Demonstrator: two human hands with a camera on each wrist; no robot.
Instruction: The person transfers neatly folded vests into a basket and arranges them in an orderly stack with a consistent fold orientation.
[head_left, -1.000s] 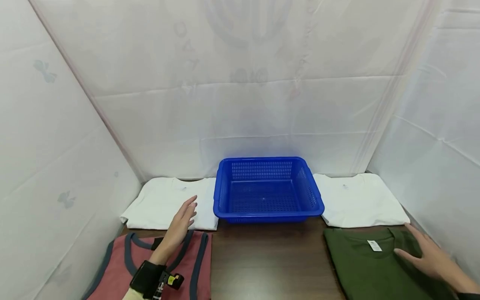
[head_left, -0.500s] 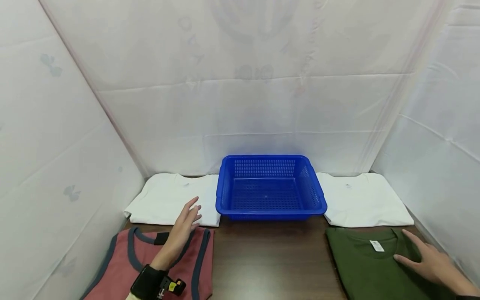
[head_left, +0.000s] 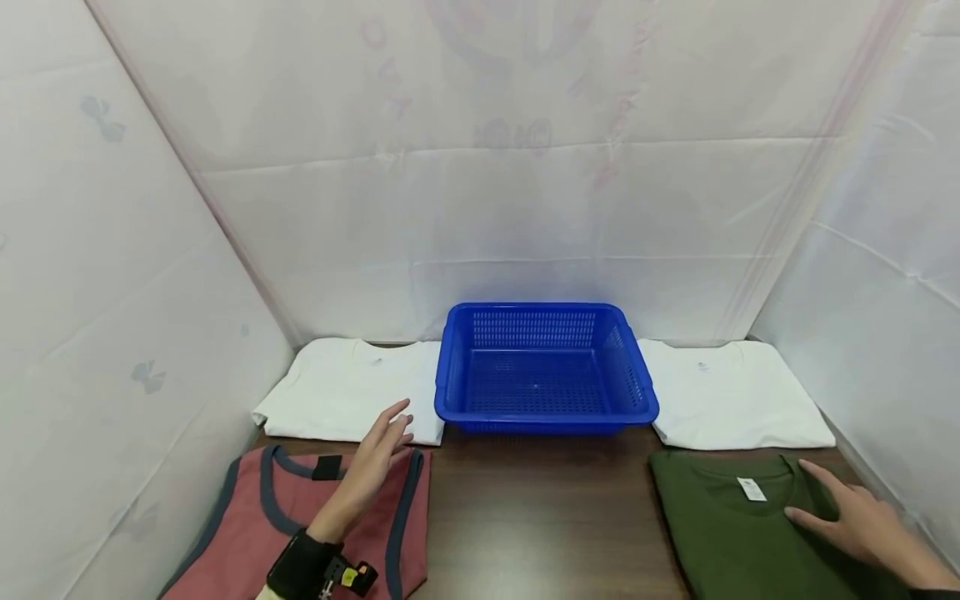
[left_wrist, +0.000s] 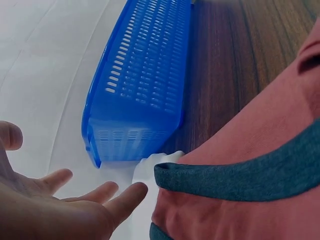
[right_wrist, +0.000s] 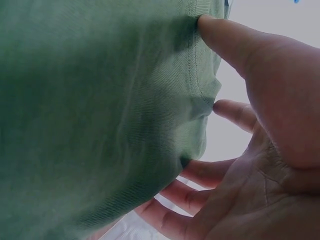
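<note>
My left hand hovers over a folded red sleeveless top with dark grey trim, its fingers spread and holding nothing. In the left wrist view that hand is beside the top's grey-trimmed edge. On the other side, my right hand rests at the upper right part of a folded dark green T-shirt. The right wrist view shows the thumb at the green fabric near a stitched seam, with the other fingertips along its edge, some partly hidden behind it.
A blue plastic basket stands at the back centre with nothing in it. Folded white T-shirts flank it, one on the left and one on the right. White sheeting walls the brown table at back and sides.
The head view has shifted slightly, so the basket and white shirts sit a little higher and further right. Both hands keep nearly the same places over the garments.
</note>
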